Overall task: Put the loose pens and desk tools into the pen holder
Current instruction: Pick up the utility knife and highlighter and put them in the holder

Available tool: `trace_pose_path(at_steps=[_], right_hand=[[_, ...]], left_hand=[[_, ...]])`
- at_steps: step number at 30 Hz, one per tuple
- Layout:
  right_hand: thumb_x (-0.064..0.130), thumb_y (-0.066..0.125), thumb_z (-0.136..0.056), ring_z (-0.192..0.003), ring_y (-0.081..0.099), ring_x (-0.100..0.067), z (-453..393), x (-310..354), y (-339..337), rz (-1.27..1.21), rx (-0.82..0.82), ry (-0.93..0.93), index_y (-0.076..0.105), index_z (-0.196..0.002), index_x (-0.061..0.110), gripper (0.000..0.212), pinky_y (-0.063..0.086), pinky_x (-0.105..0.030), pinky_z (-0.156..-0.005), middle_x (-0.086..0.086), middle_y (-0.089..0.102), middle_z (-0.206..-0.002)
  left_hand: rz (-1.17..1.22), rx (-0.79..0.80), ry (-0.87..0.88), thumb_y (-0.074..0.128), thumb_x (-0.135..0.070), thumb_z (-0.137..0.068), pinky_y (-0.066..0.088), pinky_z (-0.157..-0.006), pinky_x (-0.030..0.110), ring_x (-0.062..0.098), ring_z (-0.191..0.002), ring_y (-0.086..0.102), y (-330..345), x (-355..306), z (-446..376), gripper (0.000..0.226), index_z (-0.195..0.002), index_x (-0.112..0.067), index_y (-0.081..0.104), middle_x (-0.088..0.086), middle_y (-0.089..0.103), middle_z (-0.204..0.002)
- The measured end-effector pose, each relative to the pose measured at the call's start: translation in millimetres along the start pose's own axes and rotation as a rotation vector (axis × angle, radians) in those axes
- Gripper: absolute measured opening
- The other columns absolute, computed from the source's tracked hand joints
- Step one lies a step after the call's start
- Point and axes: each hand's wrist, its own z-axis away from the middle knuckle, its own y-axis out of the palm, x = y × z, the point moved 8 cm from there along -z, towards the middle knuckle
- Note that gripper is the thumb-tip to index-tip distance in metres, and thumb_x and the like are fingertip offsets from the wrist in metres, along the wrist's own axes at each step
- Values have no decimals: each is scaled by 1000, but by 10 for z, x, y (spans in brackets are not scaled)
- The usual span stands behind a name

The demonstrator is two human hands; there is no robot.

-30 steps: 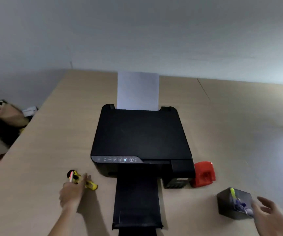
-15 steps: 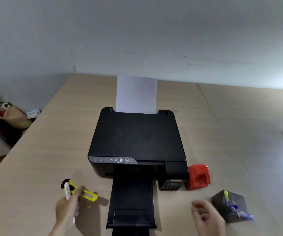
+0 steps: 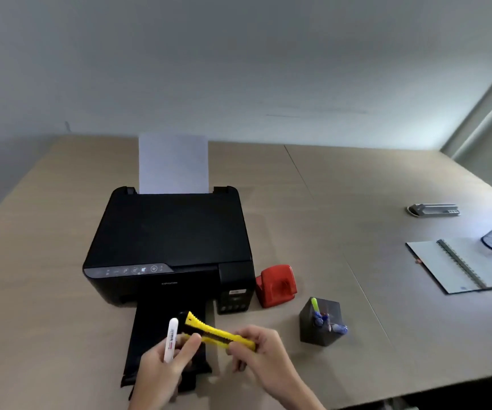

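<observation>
Both hands have come together near the printer's output tray (image 3: 164,335): the left hand (image 3: 162,368), which was at the left on the table, now is closed around a white pen (image 3: 171,338) and the yellow cutter (image 3: 218,332), and the right hand (image 3: 256,353) pinches the cutter's other end. Just to the right stands the black pen holder (image 3: 321,324), already with some pens. I judge the cutter goes there next.

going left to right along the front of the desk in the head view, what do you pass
White marker pen in the left hand → yellow plastic utility knife → right hand → dark cube-shaped pen holder → open grey ring binder
</observation>
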Motion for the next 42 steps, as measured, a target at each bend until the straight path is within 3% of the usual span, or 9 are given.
trace_pose_path(at_steps=[4, 10, 14, 19, 24, 27, 33, 37, 42], right_hand=[[6, 69, -82, -50, 61, -9, 322, 12, -1225, 189, -450, -68, 74, -77, 24, 19, 48, -18, -54, -1, 67, -53], [25, 68, -87, -49, 59, -12, 768, -135, -2450, 569, -836, 28, 69, -71, 26, 15, 39, -23, -51, 0, 60, -46], [20, 70, -82, -46, 43, -15, 517, -357, -2570, 676, -804, 77, 60, -56, 22, 28, 32, -22, -48, 4, 44, -43], [17, 66, -76, -50, 50, -27, 202, -492, -2520, 704, -723, 128, 61, -55, 11, 22, 30, -26, -46, -8, 57, -49], [8, 61, -77, -38, 35, -16, 143, -251, -2433, 700, -707, 48, 24, -46, 20, 49, 21, -21, -40, 4, 25, -43], [11, 56, -79, -40, 45, -13, 107, -347, -2359, 714, -660, 127, 25, -46, 19, 47, 26, -22, -40, -1, 36, -48], [20, 53, -81, -72, 56, -40, 35, -447, -2254, 741, -630, 229, 42, -64, 15, 21, 35, -32, -57, -14, 63, -76], [28, 53, -85, -92, 65, -35, 46, -547, -2088, 758, -590, 237, 40, -81, 20, 16, 35, -33, -62, -9, 69, -92], [29, 60, -74, -85, 64, -26, 138, -698, -2115, 564, -627, 128, 52, -91, 21, 20, 44, -31, -64, 0, 68, -87]], left_hand=[[171, 4, -127, 45, -48, -94, 23, -35, 15, 13, -27, 29, 67, 292, -121, 42, -90, -9, 61, 14, 52, -64], [191, 50, 39, 35, -15, -102, 31, -34, 18, 15, -33, 41, 497, 208, -118, 34, -89, 9, 55, 20, 56, -67], [-84, 182, 212, 44, -25, -98, 38, -56, 24, 15, -59, 47, 1018, -42, -104, 30, -83, -19, 70, 11, 59, -75], [-152, 268, 435, 51, -25, -96, 38, -52, 13, 14, -52, 44, 1541, -499, 54, 19, -94, -29, 70, 4, 51, -65], [-172, 267, 631, 51, -24, -96, 54, -75, 19, 8, -88, 67, 1971, -861, 66, 14, -109, -29, 55, -5, 68, -88], [-172, 289, 709, 53, -20, -96, 58, -74, 28, 13, -85, 69, 2286, -987, -1, 19, -113, -27, 51, -2, 68, -87], [-358, 318, 763, 53, -11, -95, 54, -68, 34, 12, -73, 65, 2812, -905, -268, 28, -116, -29, 47, 0, 66, -81], [-501, 342, 710, 55, -11, -93, 53, -69, 39, 10, -70, 66, 2974, -694, -458, 25, -111, -26, 46, -8, 65, -78], [-576, 318, 676, 54, -23, -94, 54, -67, 37, 8, -66, 67, 3044, -558, -578, 16, -106, -29, 46, -11, 70, -74]])
